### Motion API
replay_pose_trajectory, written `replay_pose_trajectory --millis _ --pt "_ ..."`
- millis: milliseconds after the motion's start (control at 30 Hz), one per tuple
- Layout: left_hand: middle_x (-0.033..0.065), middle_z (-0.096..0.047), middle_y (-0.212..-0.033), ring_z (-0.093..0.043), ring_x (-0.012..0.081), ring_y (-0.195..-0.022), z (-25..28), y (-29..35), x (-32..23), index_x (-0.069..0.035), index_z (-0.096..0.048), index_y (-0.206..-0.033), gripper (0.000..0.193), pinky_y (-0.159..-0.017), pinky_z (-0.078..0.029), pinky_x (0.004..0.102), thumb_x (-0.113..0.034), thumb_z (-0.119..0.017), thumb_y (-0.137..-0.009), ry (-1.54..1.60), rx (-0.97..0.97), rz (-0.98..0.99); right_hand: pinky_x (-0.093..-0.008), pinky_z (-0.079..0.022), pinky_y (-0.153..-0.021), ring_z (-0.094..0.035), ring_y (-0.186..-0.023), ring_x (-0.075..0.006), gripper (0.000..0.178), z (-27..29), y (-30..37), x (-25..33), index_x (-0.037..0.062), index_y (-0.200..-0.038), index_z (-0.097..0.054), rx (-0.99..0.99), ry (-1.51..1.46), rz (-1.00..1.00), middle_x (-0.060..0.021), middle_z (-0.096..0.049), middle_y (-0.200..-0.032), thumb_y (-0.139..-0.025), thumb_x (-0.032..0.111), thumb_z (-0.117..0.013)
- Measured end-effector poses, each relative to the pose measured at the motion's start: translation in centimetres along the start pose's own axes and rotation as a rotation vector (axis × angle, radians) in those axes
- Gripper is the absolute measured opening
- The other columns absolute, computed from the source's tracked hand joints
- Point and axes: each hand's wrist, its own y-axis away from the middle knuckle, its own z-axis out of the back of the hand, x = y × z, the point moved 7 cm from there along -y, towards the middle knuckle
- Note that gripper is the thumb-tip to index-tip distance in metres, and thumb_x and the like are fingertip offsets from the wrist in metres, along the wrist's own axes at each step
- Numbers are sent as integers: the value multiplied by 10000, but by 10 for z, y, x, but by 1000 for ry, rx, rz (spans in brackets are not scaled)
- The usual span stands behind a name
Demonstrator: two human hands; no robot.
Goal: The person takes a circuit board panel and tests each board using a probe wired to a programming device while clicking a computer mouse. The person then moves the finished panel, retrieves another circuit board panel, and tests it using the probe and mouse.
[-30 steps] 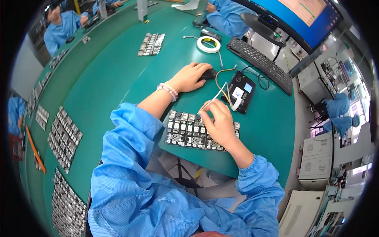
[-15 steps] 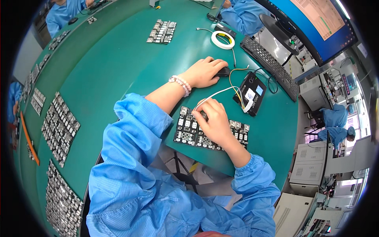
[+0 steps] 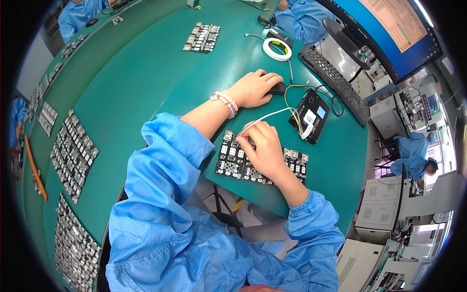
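My left hand [image 3: 252, 90] rests over a black computer mouse [image 3: 278, 88], its fingers curved around it, with a beaded bracelet at the wrist. Nearer to me, my right hand [image 3: 263, 151] pinches the end of a thin white cable [image 3: 266, 116] against the upper part of a circuit board panel [image 3: 229, 166]. The fingers hide the exact contact point. The panel lies flat near the table's front edge and carries rows of small white and metallic parts. From my right hand the cable arcs to a black box-shaped device [image 3: 308, 100] with a small lit screen.
A keyboard [image 3: 335, 86] and a monitor [image 3: 389, 34] stand at the far right. A white tape roll [image 3: 277, 49] lies behind the mouse. Another board panel [image 3: 202, 37] is farther back. Several board panels [image 3: 74, 155] line the left side. Co-workers in blue [image 3: 300, 22] sit around.
The whole view has shifted very slightly. Both hands keep their places, one on the mouse and one with the cable at the panel.
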Motion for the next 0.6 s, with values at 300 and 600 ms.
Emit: replay_pose_trajectory --millis 300,600 --pt "157 -523 -1352 -518 379 -1160 -2 -8 -10 -54 -423 -1366 594 -1000 -441 454 -154 -653 -827 31 -53 -69 -402 -422 -783 -593 -944 -261 124 -2 9 -5 78 -852 -629 -68 118 90 -60 -645 -964 -817 164 -710" --pt "148 -527 -1341 -507 375 -1166 5 -5 -13 -58 -439 -1336 574 -1000 -437 449 -121 -649 -806 5 -40 -26 -392 -401 -835 -558 -979 -250 136 -1 8 2 67 -851 -602 -80 22 65 -50 -603 -942 -872 192 -651"
